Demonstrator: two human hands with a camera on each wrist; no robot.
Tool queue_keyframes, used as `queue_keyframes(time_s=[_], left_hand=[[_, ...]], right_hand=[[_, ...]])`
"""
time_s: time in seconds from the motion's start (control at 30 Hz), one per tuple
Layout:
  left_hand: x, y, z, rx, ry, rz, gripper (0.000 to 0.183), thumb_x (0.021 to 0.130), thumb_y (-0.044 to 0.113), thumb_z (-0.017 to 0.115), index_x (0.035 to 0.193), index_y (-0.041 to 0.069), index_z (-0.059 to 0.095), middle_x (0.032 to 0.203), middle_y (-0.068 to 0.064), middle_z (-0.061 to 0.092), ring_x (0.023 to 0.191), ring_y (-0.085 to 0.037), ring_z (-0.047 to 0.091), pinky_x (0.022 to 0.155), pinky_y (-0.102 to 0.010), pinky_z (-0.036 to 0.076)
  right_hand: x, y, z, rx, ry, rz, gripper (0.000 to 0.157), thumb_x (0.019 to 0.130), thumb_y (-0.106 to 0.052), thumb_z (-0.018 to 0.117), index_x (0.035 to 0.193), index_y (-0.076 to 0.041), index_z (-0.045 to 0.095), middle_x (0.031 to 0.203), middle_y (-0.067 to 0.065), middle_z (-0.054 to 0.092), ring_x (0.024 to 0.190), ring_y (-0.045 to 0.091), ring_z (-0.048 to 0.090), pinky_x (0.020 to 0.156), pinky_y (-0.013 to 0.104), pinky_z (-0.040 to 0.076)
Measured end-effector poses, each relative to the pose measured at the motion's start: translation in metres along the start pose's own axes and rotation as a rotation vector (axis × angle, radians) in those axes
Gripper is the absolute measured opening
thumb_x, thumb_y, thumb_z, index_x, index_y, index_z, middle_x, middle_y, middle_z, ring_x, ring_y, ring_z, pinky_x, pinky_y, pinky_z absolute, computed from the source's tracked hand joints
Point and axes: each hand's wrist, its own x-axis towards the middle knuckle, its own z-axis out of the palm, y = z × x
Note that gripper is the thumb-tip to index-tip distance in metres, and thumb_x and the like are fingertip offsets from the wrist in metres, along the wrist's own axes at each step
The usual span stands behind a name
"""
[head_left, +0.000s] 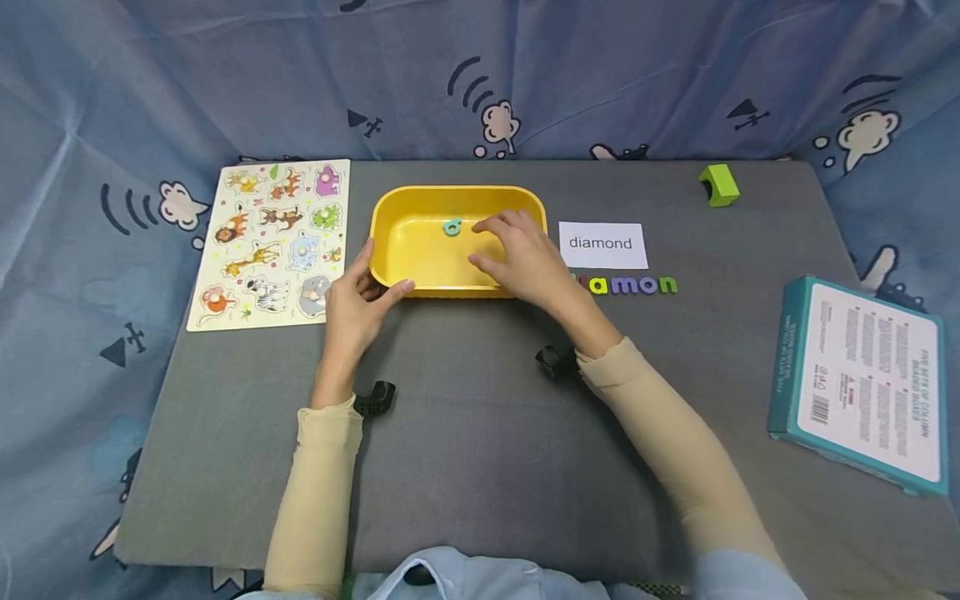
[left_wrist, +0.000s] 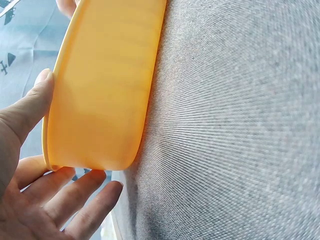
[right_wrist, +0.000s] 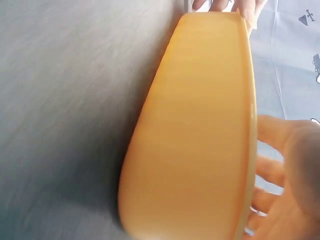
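A yellow plastic tray sits on the grey table. My left hand grips its near left corner, thumb on the near rim and fingers along the left end; the left wrist view shows the thumb against the rim. My right hand hovers over the tray's right part, thumb and index finger apart, nothing visible between them. Left of those fingertips, a small teal letter lies on the tray floor. In the right wrist view, the tray's wall partly hides the right fingers.
Right of the tray lies a white card reading "diamond". Below it runs a row of coloured letters, its left end partly hidden by my right hand. An animal puzzle board, a green arch block and a teal-edged box stand around.
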Motion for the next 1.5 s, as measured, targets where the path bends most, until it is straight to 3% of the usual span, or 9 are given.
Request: queue_keyframes(time_s=[0.2,0.43,0.53,0.87,1.07,1.23,1.5], left_hand=[[0.000,0.000,0.000,-0.004,-0.003,0.002,0.089,0.089,0.022,0.089,0.163,0.014,0.041,0.167,-0.011,0.043,0.138,-0.032,0.063,0.108,-0.047,0.058],[0.000,0.001,-0.001,-0.012,-0.015,-0.003,0.089,0.090,0.023,0.088,0.164,0.014,0.040,0.168,-0.009,0.041,0.138,-0.032,0.062,0.107,-0.047,0.058],[0.001,0.001,-0.001,-0.017,-0.017,-0.010,0.089,0.090,0.022,0.088,0.164,0.015,0.040,0.168,-0.008,0.041,0.139,-0.032,0.062,0.107,-0.046,0.058],[0.000,0.000,-0.001,-0.018,-0.019,-0.011,0.089,0.090,0.023,0.088,0.164,0.015,0.040,0.168,-0.008,0.041,0.140,-0.032,0.061,0.108,-0.046,0.058],[0.000,-0.001,-0.001,-0.017,-0.011,-0.008,0.089,0.090,0.023,0.088,0.164,0.016,0.040,0.168,-0.010,0.042,0.139,-0.032,0.062,0.108,-0.047,0.058],[-0.001,-0.002,-0.001,-0.022,-0.006,-0.007,0.089,0.089,0.023,0.089,0.164,0.016,0.041,0.167,-0.010,0.042,0.139,-0.032,0.062,0.108,-0.046,0.058],[0.001,-0.002,0.000,-0.030,-0.007,0.004,0.089,0.089,0.022,0.089,0.164,0.016,0.041,0.167,-0.010,0.042,0.139,-0.032,0.062,0.107,-0.046,0.058]], right_hand=[[0.017,-0.008,0.013,-0.041,-0.158,0.032,0.053,0.102,-0.032,0.072,0.150,-0.011,0.061,0.157,0.013,0.056,0.138,0.037,0.049,0.118,0.051,0.042],[0.034,-0.009,0.023,-0.020,-0.228,0.015,0.061,0.103,-0.029,0.070,0.160,-0.018,0.050,0.173,0.009,0.036,0.146,0.038,0.042,0.122,0.051,0.040],[0.042,-0.008,0.027,-0.039,-0.257,0.001,0.062,0.103,-0.025,0.069,0.161,-0.019,0.048,0.174,0.009,0.034,0.148,0.040,0.040,0.125,0.052,0.037],[0.054,-0.001,0.036,-0.045,-0.199,-0.001,0.044,0.103,-0.009,0.067,0.146,-0.012,0.066,0.155,0.013,0.055,0.137,0.036,0.047,0.117,0.047,0.044],[0.056,-0.001,0.037,-0.016,-0.163,0.030,0.030,0.102,-0.007,0.069,0.131,-0.010,0.077,0.130,0.012,0.064,0.119,0.032,0.057,0.106,0.043,0.051],[0.055,-0.002,0.037,-0.038,-0.162,0.057,0.026,0.103,-0.011,0.070,0.128,-0.010,0.078,0.114,0.011,0.063,0.103,0.027,0.059,0.092,0.040,0.053],[0.054,-0.002,0.036,-0.052,-0.165,0.066,0.023,0.104,-0.013,0.069,0.126,-0.009,0.075,0.114,0.011,0.060,0.102,0.026,0.056,0.090,0.041,0.053]])
